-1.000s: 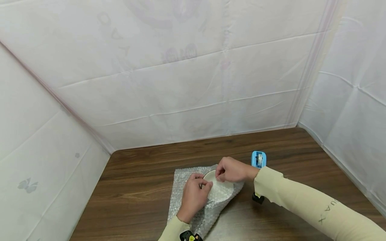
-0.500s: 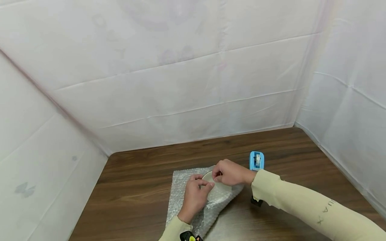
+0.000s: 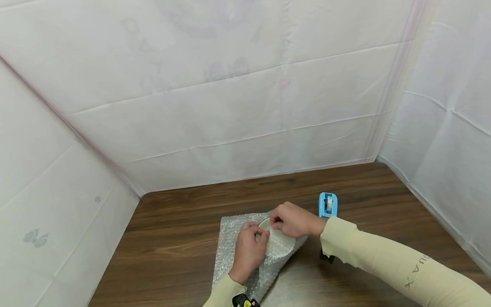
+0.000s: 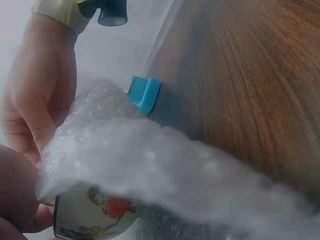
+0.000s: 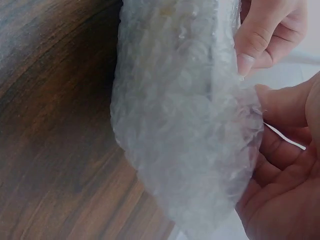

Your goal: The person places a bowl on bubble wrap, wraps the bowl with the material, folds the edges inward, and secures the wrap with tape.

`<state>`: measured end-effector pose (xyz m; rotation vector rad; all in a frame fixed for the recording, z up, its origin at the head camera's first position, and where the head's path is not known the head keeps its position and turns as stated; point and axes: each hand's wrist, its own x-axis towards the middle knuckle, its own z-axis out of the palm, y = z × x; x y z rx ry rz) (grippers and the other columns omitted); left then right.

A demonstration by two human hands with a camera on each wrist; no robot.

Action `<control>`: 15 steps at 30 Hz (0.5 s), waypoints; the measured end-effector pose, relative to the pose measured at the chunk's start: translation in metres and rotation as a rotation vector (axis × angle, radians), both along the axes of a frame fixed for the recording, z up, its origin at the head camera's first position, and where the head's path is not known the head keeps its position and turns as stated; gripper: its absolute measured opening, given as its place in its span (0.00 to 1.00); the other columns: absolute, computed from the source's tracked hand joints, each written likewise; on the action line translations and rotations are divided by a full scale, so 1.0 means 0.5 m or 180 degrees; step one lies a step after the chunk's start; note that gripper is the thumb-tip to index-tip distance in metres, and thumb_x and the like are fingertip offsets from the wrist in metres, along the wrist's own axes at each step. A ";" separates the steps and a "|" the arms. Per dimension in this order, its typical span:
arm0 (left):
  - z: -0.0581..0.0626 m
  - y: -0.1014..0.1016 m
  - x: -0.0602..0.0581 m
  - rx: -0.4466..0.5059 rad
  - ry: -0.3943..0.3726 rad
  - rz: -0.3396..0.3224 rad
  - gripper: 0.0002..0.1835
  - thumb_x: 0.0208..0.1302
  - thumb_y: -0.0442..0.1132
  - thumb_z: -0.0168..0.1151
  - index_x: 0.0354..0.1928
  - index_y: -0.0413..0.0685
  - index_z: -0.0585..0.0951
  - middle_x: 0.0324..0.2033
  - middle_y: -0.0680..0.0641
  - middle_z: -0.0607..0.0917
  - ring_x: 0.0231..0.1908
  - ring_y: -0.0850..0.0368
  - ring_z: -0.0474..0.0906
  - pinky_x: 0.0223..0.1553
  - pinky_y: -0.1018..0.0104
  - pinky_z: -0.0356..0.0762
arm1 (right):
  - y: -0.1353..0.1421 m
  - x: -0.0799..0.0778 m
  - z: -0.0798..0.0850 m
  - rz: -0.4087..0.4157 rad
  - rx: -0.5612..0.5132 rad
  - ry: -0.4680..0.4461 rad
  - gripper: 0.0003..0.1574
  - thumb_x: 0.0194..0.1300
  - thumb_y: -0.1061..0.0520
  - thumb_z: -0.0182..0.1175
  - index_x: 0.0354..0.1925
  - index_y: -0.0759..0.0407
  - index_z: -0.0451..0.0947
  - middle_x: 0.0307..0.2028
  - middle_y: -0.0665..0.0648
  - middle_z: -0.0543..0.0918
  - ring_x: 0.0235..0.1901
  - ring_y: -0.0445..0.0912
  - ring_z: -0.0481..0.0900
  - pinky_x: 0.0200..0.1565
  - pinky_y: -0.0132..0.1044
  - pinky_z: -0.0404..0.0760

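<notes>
A white bowl [image 3: 280, 245] with a dark rim lies partly wrapped in bubble wrap [image 3: 226, 238] in the head view. Its painted outside, with a red figure, shows under the wrap in the left wrist view, where the bowl [image 4: 95, 212] stands at lower left. My left hand [image 3: 248, 251] grips the bowl's left rim, thumb over the inside. At the far right rim, my right hand [image 3: 293, 219] pinches the wrap's edge with curled fingers. The right wrist view has the bubble wrap [image 5: 175, 115] drawn up the bowl's side, with both thumbs near its top edge.
A light blue tape dispenser [image 3: 327, 204] stands on the dark wooden table [image 3: 172, 238], just beyond the right forearm. White sheeting [image 3: 230, 128] rises behind the table and along both sides.
The right hand has shifted slightly left along the rim, still pinching the wrap. The left hand keeps its hold, with the thumb moving only a little.
</notes>
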<state>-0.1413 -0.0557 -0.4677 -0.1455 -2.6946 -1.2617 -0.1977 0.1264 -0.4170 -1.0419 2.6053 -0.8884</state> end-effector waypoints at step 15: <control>-0.002 -0.001 0.001 -0.0061 -0.0037 0.0070 0.14 0.67 0.38 0.68 0.21 0.51 0.83 0.47 0.47 0.86 0.48 0.48 0.83 0.47 0.56 0.79 | 0.054 0.055 -0.001 0.0085 0.0373 0.0679 0.16 0.71 0.68 0.60 0.51 0.57 0.88 0.48 0.52 0.90 0.49 0.45 0.84 0.52 0.43 0.86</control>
